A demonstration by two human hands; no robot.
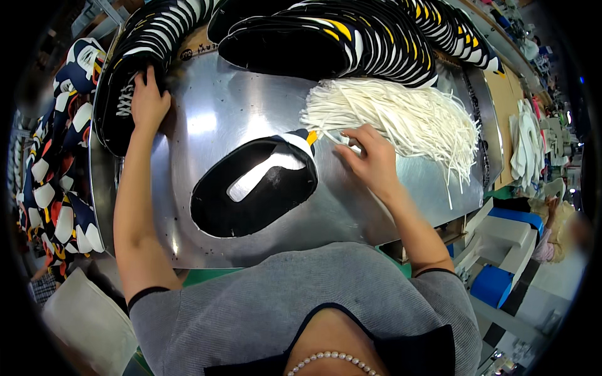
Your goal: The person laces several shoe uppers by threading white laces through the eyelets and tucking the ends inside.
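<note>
At the upper left, my left hand [149, 100] reaches to the front of a curved row of nested black-and-white shoe uppers [116, 94]. Its fingers touch the dark inside of the front one, thumb held apart. My right hand [370, 156] has thumb and index finger closed around a thin white lace [332, 139], beside a thick bundle of white laces [401, 119]. Between my hands, a single black shoe upper [213, 203] lies on the metal tabletop [194, 94], with a white patch inside and a yellow tip at its far end. Neither hand touches it.
More nested uppers with white and yellow parts [382, 47] line the far side of the table. Colourful cut pieces [63, 182] hang or are piled beyond the left edge. White-and-blue equipment [501, 238] stands at the right, with another person [558, 232] behind it.
</note>
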